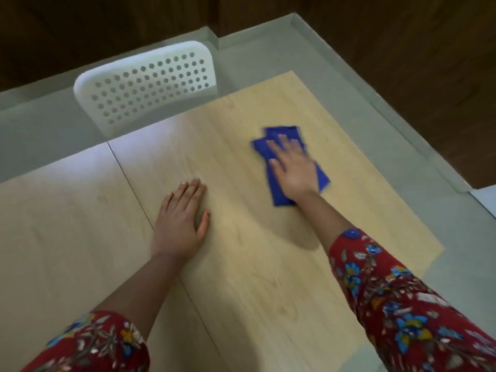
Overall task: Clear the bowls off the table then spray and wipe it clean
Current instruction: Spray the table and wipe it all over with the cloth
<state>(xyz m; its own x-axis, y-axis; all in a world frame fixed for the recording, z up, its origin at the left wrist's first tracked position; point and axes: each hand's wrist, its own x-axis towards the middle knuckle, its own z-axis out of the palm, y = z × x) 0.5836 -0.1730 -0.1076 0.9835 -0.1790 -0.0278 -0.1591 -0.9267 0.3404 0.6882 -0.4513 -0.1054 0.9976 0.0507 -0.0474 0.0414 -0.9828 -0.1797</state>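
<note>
A light wooden table [241, 264] fills most of the view. A folded blue cloth [273, 183] lies on its far right part. My right hand [294, 170] presses flat on the cloth with straight fingers; both look slightly blurred. My left hand [179, 224] rests flat on the bare tabletop near the middle, fingers straight, holding nothing. No bowls or spray bottle are in view.
A white perforated chair [150, 87] stands at the table's far edge, on the left. Grey floor [375, 116] runs beyond and to the right of the table, bounded by dark wooden walls [402, 49]. A seam [134, 189] divides the tabletop on the left.
</note>
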